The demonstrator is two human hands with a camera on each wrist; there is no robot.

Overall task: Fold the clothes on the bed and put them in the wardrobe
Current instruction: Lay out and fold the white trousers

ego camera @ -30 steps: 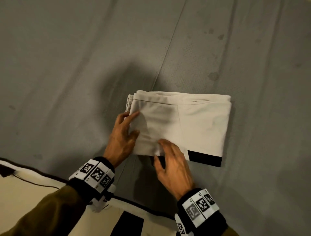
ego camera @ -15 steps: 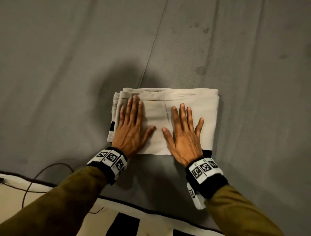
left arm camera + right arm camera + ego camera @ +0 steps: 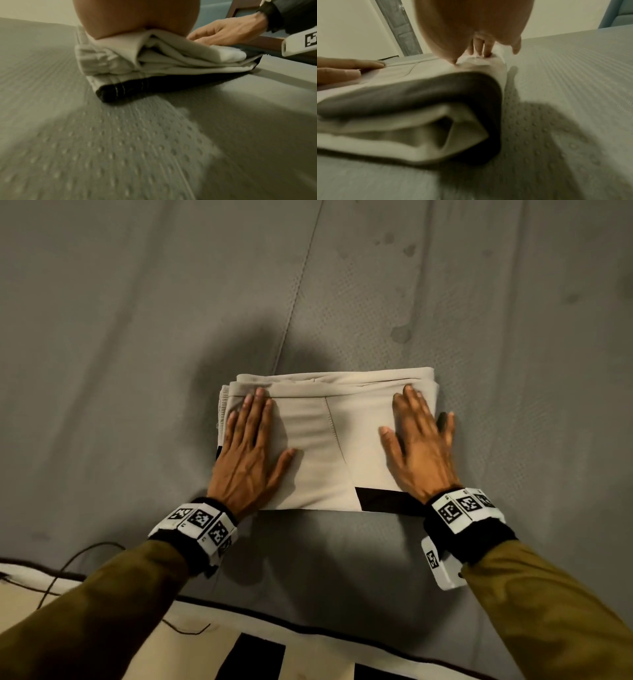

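Note:
A beige garment with black trim (image 3: pixel 325 446) lies folded into a thick rectangle on the grey bed (image 3: pixel 137 337). My left hand (image 3: pixel 250 450) presses flat on its left part, fingers straight. My right hand (image 3: pixel 416 440) lies flat on its right edge, the outer fingers reaching over onto the bed. In the left wrist view the stacked folds (image 3: pixel 154 60) show beneath my palm, with the right hand (image 3: pixel 228 33) behind. The right wrist view shows the black hem (image 3: pixel 436 92) curling at the near corner and the left hand's fingers (image 3: pixel 351 67) at the left.
The bed's near edge (image 3: pixel 308 616) runs along the bottom, with a cream and black patterned surface (image 3: pixel 171 652) below it and a thin dark cable (image 3: pixel 68 566) at the left. A wooden frame (image 3: pixel 240 10) and a door (image 3: pixel 399 27) stand beyond the bed.
Both hands went from handling the garment's near edge to lying flat on it. Since half a second ago the right hand has slid from the middle out to the right edge.

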